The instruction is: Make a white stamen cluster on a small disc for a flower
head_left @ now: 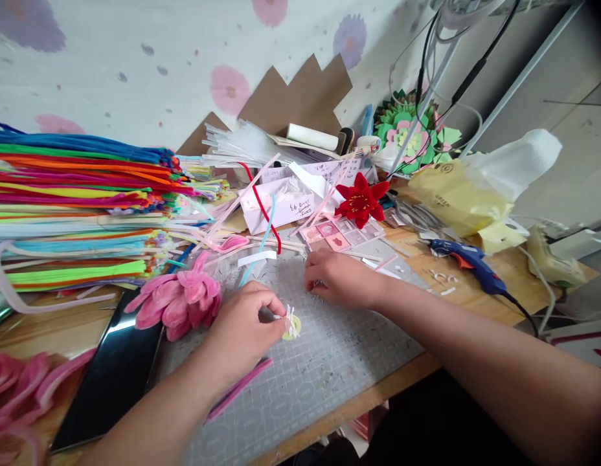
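Note:
My left hand (pixel 249 323) is closed in a pinch at the edge of a small round yellow piece with white strands (pixel 293 325), just over the grey cutting mat (pixel 324 362). A dark grey bit shows between its thumb and fingers. My right hand (pixel 337 279) rests farther back on the mat, fingers curled down; whatever they hold is hidden. Beside my left wrist lies a pink fuzzy flower (pixel 181 298), and a magenta pipe cleaner strip (pixel 239 388) is below it. A white paper strip (pixel 256 258) sits beyond the hands.
Bundles of coloured pipe cleaners (pixel 77 194) are stacked at left, above a black tablet (pixel 118 362). A red flower (pixel 362 199) stands behind a pink palette (pixel 334 236). At right are a blue glue gun (pixel 470 262), its cable, and a yellow bag (pixel 456 197).

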Demonstrator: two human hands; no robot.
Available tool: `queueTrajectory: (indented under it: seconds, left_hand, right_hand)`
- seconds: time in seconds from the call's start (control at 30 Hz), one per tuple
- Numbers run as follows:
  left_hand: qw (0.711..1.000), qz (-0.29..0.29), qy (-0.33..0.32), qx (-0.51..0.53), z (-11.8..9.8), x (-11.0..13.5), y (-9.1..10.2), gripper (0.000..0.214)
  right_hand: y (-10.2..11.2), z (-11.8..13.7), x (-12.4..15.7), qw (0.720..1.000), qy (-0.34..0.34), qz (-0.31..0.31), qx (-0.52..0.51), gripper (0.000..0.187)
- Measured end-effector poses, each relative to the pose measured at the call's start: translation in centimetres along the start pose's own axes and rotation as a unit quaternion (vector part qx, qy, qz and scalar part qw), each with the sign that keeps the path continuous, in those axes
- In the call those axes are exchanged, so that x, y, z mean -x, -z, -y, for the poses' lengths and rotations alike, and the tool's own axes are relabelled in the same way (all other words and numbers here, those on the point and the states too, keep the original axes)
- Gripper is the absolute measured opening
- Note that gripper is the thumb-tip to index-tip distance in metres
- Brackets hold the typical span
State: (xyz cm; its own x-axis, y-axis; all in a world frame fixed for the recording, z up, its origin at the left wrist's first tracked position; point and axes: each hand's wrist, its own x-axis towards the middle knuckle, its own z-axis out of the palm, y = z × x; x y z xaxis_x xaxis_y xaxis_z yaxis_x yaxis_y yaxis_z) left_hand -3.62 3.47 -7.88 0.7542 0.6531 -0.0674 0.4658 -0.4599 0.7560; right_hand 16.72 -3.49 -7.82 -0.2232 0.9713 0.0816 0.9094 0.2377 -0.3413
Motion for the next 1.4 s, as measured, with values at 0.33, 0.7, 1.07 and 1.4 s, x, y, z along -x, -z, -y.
queueTrajectory:
  seconds: [0.33,0.7,1.07,1.4]
  left_hand:
    - [0.997,-0.001,-0.040,-0.066,-0.2,0.4,-0.5,0.008]
    - [0.848,0.025,0.103,0.519,-1.8,1.1,-1.0,0.016]
    - [0.887,-0.067,0.086,0.449,-1.2,0.8,-0.8,0.010]
    - [0.927,-0.064,0.076,0.361,-1.4,0.8,-0.9,0.018]
  right_hand:
    - [3.4,0.4,2.1,0.870,-0.145,-0.094,-0.462,0.007]
    - [1.6,4.6,0.8,0.923,0.006,-0.169,-0.346,0.004]
    - [1.3,-0.7,2.9,0.989,0.018,-0.108,-0.100,0.014]
    - [0.5,-1.3,1.2,0.998,0.010,0.006,0.054,0.017]
